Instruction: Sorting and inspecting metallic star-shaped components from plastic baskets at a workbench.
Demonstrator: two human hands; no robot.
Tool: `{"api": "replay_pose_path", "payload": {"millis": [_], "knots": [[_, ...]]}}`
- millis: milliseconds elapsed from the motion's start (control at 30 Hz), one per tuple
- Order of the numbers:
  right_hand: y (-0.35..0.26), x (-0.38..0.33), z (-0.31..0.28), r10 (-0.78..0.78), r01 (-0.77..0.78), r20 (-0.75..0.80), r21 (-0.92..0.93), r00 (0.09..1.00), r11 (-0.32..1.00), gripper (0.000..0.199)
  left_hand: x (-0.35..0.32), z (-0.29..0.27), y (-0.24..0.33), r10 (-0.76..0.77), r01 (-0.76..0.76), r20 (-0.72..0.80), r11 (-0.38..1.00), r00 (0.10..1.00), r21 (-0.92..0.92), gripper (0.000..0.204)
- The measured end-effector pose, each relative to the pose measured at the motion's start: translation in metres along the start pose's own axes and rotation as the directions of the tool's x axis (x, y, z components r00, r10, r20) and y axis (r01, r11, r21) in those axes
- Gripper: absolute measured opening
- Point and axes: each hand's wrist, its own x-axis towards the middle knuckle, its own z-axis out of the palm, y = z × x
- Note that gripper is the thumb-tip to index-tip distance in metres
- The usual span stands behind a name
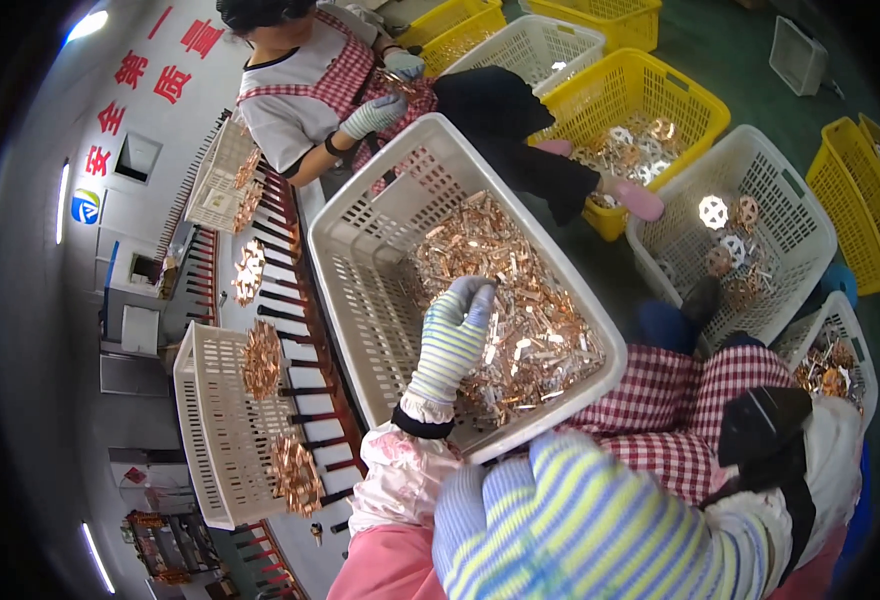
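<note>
While the loose copper and silver metal pieces (545,355) lie heaped and criss-crossed in the large white basket (358,275), mostly toward its right side, the left hand (445,345) hangs over them in a striped glove. Its thumb and fingers are bent near one another; I cannot tell whether a piece is caught between them. With parts this small and jumbled, it would seem best to pinch one at a time by a free edge, lifting gently so that its neighbours slide off. Glove cloth probably dulls touch, so looking at the fingertips should help.

Close to the camera, outside the basket's near edge, the right hand (585,520) appears in a matching glove; its palm side is hidden, so what it holds, if anything, I cannot tell. Beyond is a red-checked cloth (650,385) over the lap. Across the basket sits a co-worker (295,100) in gloves, beside a yellow basket (705,100) of shiny parts. Leftward stands a cream crate (205,430).
</note>
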Motion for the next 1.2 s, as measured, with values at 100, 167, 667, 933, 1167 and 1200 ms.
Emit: {"api": "replay_pose_path", "payload": {"millis": [100,167,667,933,1167,1200], "knots": [[-0.006,0.012,-0.001,-0.033,0.033,0.008,0.004,0.999,0.999,0.016,0.011,-0.027,-0.006,0.209,-0.257,-0.315,0.959,0.926,-0.118,0.029],[-0.009,0.011,-0.008,-0.001,0.000,-0.006,-0.018,1.000,1.000,0.015,0.021,-0.042,0.007,0.047,-0.182,-0.442,0.946,0.896,-0.267,0.048],[-0.024,0.000,-0.027,0.128,-0.128,-0.040,-0.007,0.991,0.992,0.013,0.016,-0.224,-0.028,-0.608,-0.664,-0.563,0.078,0.560,-0.744,0.051],[-0.020,-0.038,-0.034,0.359,-0.359,-0.030,-0.026,0.933,0.933,0.012,-0.032,-0.176,0.011,0.123,0.630,-0.867,0.639,0.483,0.441,0.047],[-0.043,-0.033,-0.033,0.355,-0.356,0.029,0.012,0.934,0.935,0.011,-0.054,-0.127,0.083,0.362,0.602,-0.730,0.414,0.579,0.683,0.038],[-0.040,-0.033,-0.032,0.337,-0.337,0.032,0.008,0.941,0.941,0.011,-0.052,-0.118,0.085,0.401,0.601,-0.710,0.379,0.579,0.704,0.037]]}}
